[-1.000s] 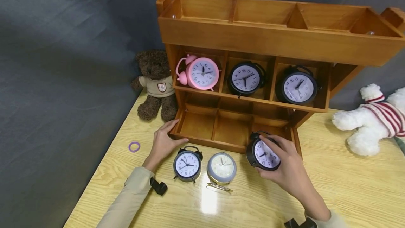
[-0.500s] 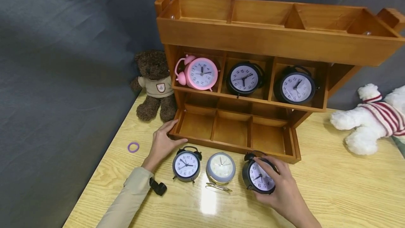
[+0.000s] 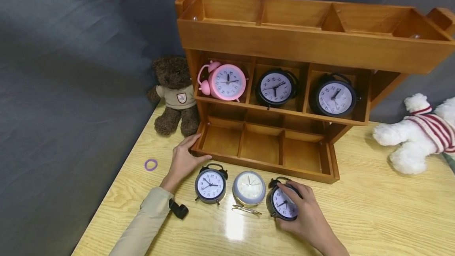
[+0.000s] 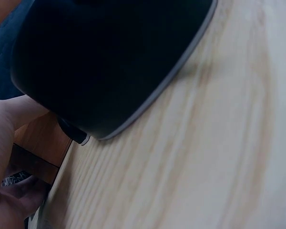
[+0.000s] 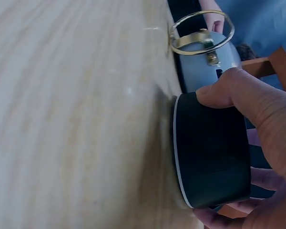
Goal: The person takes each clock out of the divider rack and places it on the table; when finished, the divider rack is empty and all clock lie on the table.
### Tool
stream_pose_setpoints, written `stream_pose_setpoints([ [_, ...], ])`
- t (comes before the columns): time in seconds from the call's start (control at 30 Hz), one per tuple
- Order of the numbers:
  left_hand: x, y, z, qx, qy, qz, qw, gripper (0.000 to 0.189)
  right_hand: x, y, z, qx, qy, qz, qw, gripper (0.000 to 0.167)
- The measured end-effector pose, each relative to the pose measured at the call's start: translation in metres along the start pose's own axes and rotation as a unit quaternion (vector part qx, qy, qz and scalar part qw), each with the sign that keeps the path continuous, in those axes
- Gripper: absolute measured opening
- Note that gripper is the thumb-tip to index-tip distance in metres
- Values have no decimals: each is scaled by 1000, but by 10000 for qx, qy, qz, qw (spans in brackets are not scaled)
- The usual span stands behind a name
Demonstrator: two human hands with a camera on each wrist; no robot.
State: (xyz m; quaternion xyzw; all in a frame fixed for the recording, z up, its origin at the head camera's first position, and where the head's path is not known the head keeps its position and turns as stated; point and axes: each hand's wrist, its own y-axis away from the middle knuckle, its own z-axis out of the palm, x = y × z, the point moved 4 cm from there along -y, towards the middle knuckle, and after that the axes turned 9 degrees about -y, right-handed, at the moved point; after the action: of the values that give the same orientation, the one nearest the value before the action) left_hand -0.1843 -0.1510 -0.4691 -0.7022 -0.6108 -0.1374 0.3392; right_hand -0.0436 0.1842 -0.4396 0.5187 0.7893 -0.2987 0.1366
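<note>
My right hand [image 3: 307, 216] holds a black twin-bell alarm clock [image 3: 282, 204] by its round body, fingers over the top and thumb below. In the right wrist view this clock's dark side [image 5: 212, 152] sits close over the table. Just left of it is a grey round clock [image 3: 249, 188] with a gold ring stand [image 5: 202, 31]. Further left stands another black twin-bell clock [image 3: 210, 186], its dark body [image 4: 100, 62] filling much of the left wrist view. My left hand [image 3: 182, 164] rests at the left corner of the wooden shelf's lower tray [image 3: 263, 165], thumb along the front.
On the shelf's middle tier sit a pink clock [image 3: 228, 82] and two black clocks, one central [image 3: 276, 88], one right [image 3: 335, 98]. A brown teddy bear [image 3: 175, 98] leans left of the shelf; a white plush [image 3: 408, 141] lies right. A purple ring [image 3: 151, 164] lies on the table.
My right hand has brought the black clock from the lower tray's right end toward me and left, beside the grey clock. My left hand has stayed at the shelf corner.
</note>
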Motion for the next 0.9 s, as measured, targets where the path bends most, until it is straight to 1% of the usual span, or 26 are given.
stream_pose_setpoints([
  [0.13,-1,0,1,-35,-11,-24,10000,80,2,2,2,-52,48,-14,10000,86],
  [0.4,-2,0,1,-1,81,5,10000,80,4,3,4,-66,-19,-66,10000,88],
  [0.53,-2,-1,1,-30,83,-48,10000,81,4,3,1,-196,-111,-51,9997,93],
  [0.6,-2,-1,1,-53,57,-58,10000,81,2,2,-5,-231,-158,-46,9996,96],
  [0.7,-2,-1,1,-68,37,-44,10000,81,-3,-8,-23,-137,-247,-237,9993,99],
  [0.8,-1,-2,0,-51,13,-21,10000,81,-12,-26,-46,48,-185,-608,9980,95],
  [0.9,0,-1,1,-8,20,-4,10000,81,-25,-51,-66,212,-223,-1050,9940,89],
])
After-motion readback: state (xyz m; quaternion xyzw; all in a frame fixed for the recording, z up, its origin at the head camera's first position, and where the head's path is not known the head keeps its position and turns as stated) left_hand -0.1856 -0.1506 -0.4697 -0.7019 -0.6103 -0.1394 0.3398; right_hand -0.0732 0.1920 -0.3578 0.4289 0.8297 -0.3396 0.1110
